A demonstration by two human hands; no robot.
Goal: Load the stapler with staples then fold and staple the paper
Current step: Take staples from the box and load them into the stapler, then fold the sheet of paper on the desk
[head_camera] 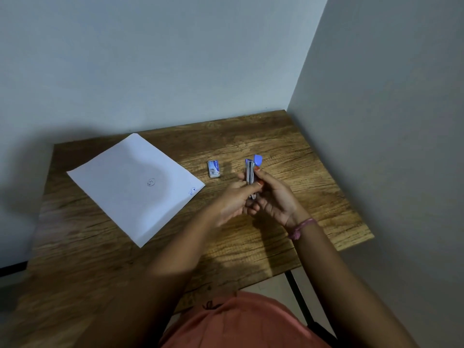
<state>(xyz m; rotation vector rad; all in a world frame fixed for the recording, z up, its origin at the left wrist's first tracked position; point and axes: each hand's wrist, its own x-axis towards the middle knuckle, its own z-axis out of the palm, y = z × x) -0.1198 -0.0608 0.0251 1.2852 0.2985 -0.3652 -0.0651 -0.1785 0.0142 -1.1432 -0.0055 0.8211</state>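
Both hands raised over wooden worktop (pixel 276 136), right of centre. Left hand (pixel 232 200) and right hand (pixel 275 197) both closed around stapler (pixel 250 175); its blue top (pixel 257 160) swung open, metal channel showing. Staple box (pixel 214 169) lies on worktop just left of stapler, not touching. Paper (pixel 130 187) lies flat, unfolded, at left, apart from hands.

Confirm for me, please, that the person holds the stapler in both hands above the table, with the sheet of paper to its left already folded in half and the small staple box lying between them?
Not quite: the head view shows the paper lying flat and unfolded. The rest stands: left hand and right hand hold the stapler above the table, with the staple box between.
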